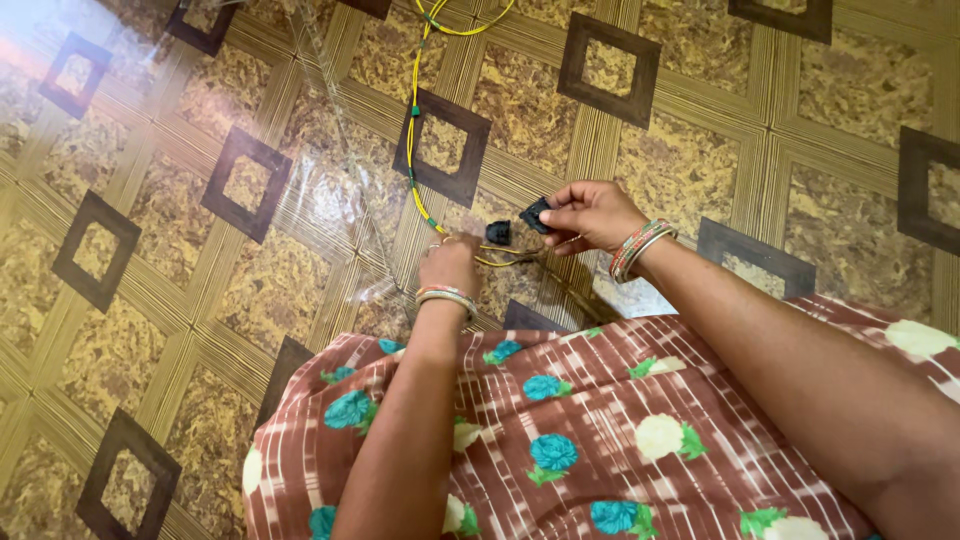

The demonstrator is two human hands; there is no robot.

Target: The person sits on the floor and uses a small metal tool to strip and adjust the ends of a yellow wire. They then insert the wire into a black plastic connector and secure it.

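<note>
My right hand (592, 213) pinches a small black plastic connector (535, 214) between thumb and fingers. My left hand (450, 262) grips the end of a yellow wire bundle (412, 150), and a second black connector (498, 232) sits on that bundle just past my fingers. The two connectors are a short gap apart. The yellow wires run up and away across the floor, bound at spots with green tape. Bangles ring both wrists.
Brown patterned floor tiles (170, 300) with dark square frames lie all around. A clear plastic sheet (330, 190) lies on the floor left of the wires. My lap, in a brown floral cloth (560, 440), fills the bottom of the view.
</note>
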